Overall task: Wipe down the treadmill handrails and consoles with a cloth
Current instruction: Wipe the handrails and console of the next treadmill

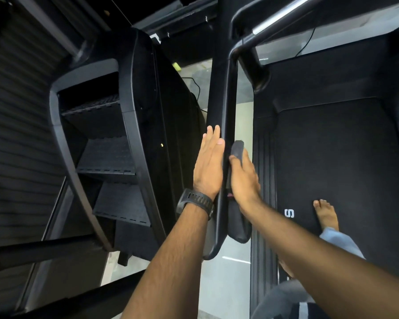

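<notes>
The cloth is in my right hand, pressed to the right face of the treadmill's handrail. My thumb lies over it and pins it against my fingers, and a dark grey fold pokes out past my fingertips. My left hand is on the other side of the same rail, palm flat against it with the fingers straight and together, holding nothing. So the rail runs between my two hands, which lie almost level with each other. The rail's long axis runs away from me, from its rounded near end below my wrists up toward the console frame. The cloth lies lengthwise along it, its free end pointing away from me. My bare foot stands on the belt to the right.
</notes>
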`<state>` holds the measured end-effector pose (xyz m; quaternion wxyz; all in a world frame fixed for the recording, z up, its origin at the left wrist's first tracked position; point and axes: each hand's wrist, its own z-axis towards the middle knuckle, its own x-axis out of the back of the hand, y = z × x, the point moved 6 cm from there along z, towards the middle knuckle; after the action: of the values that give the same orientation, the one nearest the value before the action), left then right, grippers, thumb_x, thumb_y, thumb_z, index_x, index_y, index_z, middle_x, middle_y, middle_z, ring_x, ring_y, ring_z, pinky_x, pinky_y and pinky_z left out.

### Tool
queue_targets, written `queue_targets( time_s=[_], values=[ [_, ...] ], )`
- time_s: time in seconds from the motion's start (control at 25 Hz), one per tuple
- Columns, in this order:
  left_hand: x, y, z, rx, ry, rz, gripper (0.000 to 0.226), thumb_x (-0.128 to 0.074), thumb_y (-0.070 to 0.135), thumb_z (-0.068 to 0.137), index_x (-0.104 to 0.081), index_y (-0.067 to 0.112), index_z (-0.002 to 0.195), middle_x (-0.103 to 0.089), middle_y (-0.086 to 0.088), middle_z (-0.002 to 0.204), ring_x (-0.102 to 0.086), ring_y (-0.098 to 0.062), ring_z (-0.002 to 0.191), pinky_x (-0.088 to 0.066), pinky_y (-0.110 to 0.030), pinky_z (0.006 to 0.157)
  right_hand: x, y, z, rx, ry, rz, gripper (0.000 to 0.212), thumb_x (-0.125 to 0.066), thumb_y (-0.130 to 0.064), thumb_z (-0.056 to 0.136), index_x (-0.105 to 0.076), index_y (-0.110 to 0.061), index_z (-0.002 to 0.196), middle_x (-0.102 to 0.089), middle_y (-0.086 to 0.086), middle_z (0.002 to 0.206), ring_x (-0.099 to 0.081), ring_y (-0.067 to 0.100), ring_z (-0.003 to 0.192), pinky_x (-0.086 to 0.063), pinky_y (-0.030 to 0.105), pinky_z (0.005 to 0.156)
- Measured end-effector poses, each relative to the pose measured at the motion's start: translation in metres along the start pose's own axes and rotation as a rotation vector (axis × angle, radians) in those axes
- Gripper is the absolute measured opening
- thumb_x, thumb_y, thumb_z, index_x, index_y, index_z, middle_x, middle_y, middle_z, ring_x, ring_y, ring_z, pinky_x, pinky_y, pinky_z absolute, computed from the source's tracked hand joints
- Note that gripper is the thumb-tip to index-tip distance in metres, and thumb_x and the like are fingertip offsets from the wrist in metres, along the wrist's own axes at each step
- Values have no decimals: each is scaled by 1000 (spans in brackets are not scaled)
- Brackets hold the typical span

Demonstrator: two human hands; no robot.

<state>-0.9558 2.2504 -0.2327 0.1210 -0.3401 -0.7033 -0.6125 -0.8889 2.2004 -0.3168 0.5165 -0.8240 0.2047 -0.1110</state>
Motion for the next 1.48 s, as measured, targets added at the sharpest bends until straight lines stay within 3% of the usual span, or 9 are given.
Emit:
queue_targets(
  time_s=[0.16,0.32,0.44,0.76,0.92,1.08,1.2,1.36,1.48],
  values=[
    [1,-6,-7,-10,-4,-67,73,-26,66,86,-27,36,152,-14,19,162,-4,6,147,-4,-34,125,4,-20,-29,303,45,-19,56,-39,-49,102,-28,-43,156,-30,-16,162,-38,2,140,-38,20,103],
    [-1,-7,-14,1,-15,-27,64,-23,58,92,-26,39,152,-11,22,162,-2,7,147,-2,-39,125,2,2,-22,44,4,24,52,-39,-47,105,-28,-47,155,-40,-12,155,-55,9,121,-57,37,90],
    [0,-8,-20,6,-3,-85,63,-26,55,92,-28,35,152,-14,20,162,-5,6,147,-4,-37,125,4,-14,-45,283,21,-1,58,-42,-46,103,-25,-41,158,-28,-16,163,-35,4,144,-35,27,110],
    [-2,-14,-36,24,30,-96,56,-30,48,95,-27,36,150,-15,18,162,-5,6,147,-5,-37,125,2,-13,-49,311,-19,-58,62,-32,-56,99,-16,-46,158,-19,-18,166,-35,5,144,-42,33,110],
    [-2,-11,-50,59,43,-45,58,-27,49,95,-25,36,152,-12,20,162,-3,7,147,-4,-37,125,-1,5,-33,9,-44,-67,64,-28,-61,97,-15,-47,158,-23,-14,166,-44,19,141,-50,46,104],
    [-4,-11,-54,57,60,-47,60,-28,48,95,-27,32,153,-14,17,162,-5,5,147,-5,-38,125,2,-6,-58,287,-40,-85,63,-33,-55,99,-14,-46,158,-17,-17,167,-31,10,148,-37,31,111],
    [-4,-10,-59,82,66,-43,60,-27,52,94,-27,37,152,-14,21,161,-5,8,146,-5,-39,125,1,20,-37,-47,-44,-54,61,-30,-58,98,-17,-48,157,-27,-13,164,-46,22,139,-51,41,103],
    [-2,-13,-63,55,59,-51,61,-26,50,95,-27,33,153,-13,18,162,-5,6,147,-5,-38,125,-3,12,-73,212,-7,-19,63,-32,-58,96,-18,-47,156,-24,-18,164,-35,10,146,-38,35,111],
    [-3,-13,-67,68,44,-10,59,-25,51,96,-25,36,153,-11,20,162,-3,7,147,-3,-38,125,-3,30,-47,-38,15,-44,63,-27,-59,95,-21,-46,157,-31,-11,162,-48,20,137,-48,46,105]
  ],
)
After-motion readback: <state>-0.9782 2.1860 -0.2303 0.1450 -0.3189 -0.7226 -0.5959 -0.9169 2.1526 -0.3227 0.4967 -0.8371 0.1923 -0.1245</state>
